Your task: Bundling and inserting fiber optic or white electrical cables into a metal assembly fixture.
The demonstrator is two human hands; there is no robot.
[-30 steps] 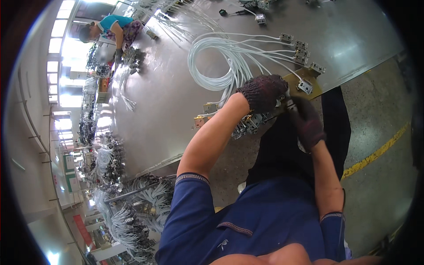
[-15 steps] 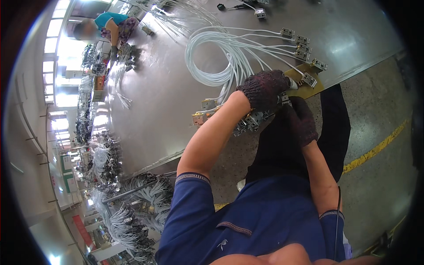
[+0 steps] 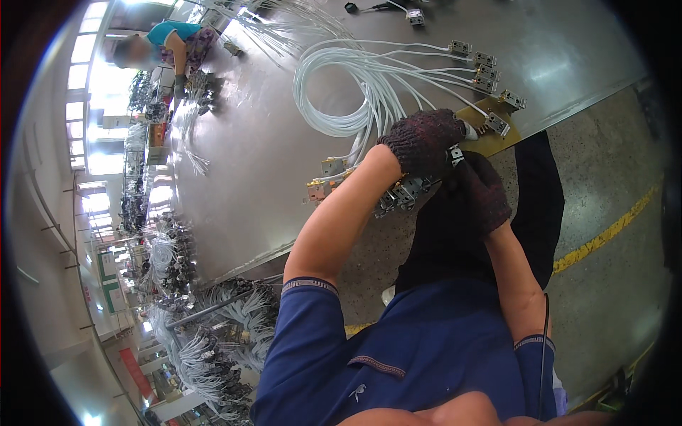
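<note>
Cable coil (image 3: 355, 92) on table (image 3: 270, 163), beyond left hand (image 3: 424, 142).

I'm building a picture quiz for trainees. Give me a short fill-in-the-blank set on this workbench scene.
1. Both hands, left hand and right hand, wear dark knitted ____.
2. The coiled cables on the metal table are ____ in colour.
3. The person's shirt is ____.

Missing words: gloves; white; blue
</note>
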